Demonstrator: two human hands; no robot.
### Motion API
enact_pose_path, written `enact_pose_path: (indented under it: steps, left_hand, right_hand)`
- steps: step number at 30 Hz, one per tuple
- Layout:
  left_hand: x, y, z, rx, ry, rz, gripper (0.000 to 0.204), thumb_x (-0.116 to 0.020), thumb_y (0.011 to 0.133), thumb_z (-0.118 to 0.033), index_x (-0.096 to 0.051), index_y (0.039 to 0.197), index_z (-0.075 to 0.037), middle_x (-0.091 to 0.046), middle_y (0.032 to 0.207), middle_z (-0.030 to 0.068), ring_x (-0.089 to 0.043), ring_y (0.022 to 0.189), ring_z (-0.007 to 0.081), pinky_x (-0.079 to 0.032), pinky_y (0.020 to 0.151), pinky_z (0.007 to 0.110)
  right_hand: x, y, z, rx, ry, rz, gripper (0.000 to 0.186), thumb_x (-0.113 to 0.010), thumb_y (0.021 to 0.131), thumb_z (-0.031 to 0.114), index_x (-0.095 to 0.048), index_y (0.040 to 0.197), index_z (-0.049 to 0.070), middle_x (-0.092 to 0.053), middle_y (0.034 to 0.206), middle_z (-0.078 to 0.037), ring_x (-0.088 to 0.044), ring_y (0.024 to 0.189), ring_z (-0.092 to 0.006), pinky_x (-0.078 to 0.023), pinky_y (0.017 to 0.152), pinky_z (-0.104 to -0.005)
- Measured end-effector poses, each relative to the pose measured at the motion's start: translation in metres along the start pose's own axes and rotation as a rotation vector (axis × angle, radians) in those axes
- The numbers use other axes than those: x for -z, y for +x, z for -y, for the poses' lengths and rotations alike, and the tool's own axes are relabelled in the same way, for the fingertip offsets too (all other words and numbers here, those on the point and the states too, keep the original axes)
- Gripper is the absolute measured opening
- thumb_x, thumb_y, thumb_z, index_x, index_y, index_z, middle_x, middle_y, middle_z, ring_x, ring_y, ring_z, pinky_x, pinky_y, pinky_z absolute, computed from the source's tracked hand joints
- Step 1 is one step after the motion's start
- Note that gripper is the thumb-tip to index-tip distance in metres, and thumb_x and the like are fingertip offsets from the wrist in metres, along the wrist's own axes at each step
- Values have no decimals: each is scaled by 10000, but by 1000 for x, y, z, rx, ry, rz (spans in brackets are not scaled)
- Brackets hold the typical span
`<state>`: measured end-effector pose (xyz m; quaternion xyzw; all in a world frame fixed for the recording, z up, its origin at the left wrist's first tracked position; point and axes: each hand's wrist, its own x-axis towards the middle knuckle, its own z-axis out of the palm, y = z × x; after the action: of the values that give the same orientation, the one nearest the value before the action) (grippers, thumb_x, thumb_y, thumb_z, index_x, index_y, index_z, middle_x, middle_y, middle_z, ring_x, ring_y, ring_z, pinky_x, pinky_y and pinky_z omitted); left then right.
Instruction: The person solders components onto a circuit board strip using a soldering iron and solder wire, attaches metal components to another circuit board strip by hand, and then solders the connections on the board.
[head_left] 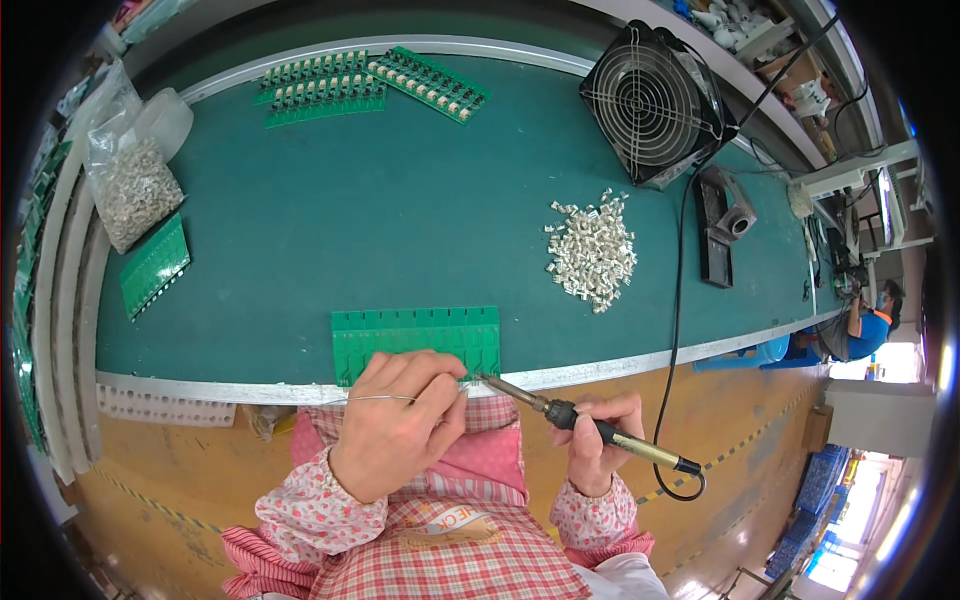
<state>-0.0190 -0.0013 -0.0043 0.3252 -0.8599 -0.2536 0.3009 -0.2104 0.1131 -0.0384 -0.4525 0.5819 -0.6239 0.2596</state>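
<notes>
Head view:
1. Green PCB [415, 330] lies flat at bench's near edge, in front of the person; its near side is partly under the L hand.
2. L hand [405, 415]: fingers bent, close tog., holding thin silvery wire [385, 398] that runs across them; exact pinch pt hidden.
3. R hand [597, 435]: wrapped narrow around soldering iron [560, 412], tip at PCB's near R corner, just beside L fingertips; can't tell if tip touches.
4. Pile of small whitish parts [595, 250] on green bench top [380, 215], beyond PCB to the R.
5. Black cable [680, 290] runs btwn pile & black tray [716, 255], which has a grey holder on it.
6. Far R: fan w/ round wire grille [645, 105], tilted.
7. L side: clear bag of small pale parts [138, 190], 2nd green board [155, 265] nr it.
8. Far edge: populated boards [430, 85], side by side.
9. Well off R: co-worker in blue top [872, 335].
</notes>
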Motion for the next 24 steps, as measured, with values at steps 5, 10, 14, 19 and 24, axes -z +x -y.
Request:
enact_pose_path:
  steps: [5, 10, 14, 19, 24]
  left_hand:
    - [-1, 0, 1, -4, -24, -16, 172, -669, 685, -6, -504, 698, -52, -628, 917, 53, -572, 759, 224, -409, 657, 346]
    - [-1, -1, 1, 3, -16, -20, 167, -668, 683, -1, -510, 703, -50, -630, 916, 55, -572, 742, 219, -411, 651, 346]
    - [0, -1, 1, 2, -22, -27, 164, -665, 684, 2, -511, 704, -51, -634, 919, 56, -572, 728, 220, -416, 655, 345]
    - [5, -1, 4, 10, -67, -11, 147, -657, 679, 10, -520, 704, -39, -640, 941, 60, -573, 703, 225, -439, 654, 339]
    - [9, -3, 8, 63, -110, 8, 133, -650, 682, 16, -528, 705, -31, -634, 970, 69, -574, 690, 220, -456, 632, 327]
  right_hand:
    - [-2, 1, 3, 6, 116, -14, 151, -584, 812, -24, -455, 890, -29, -615, 674, -151, -607, 511, -141, -493, 459, -249]
    - [-5, 1, 3, -27, 162, -43, 161, -588, 827, -9, -445, 900, -20, -610, 678, -151, -602, 505, -149, -495, 456, -255]
    - [-6, 0, 6, -40, 146, -47, 162, -590, 828, 1, -442, 892, -14, -608, 699, -150, -600, 506, -151, -495, 456, -257]
    - [-7, 4, 11, -23, -5, -168, 180, -543, 854, 120, -397, 895, 23, -525, 592, -108, -481, 414, -136, -437, 428, -247]
    - [-11, 6, 16, -49, 33, -140, 182, -553, 851, 129, -422, 904, 14, -533, 633, -97, -483, 420, -128, -433, 427, -237]
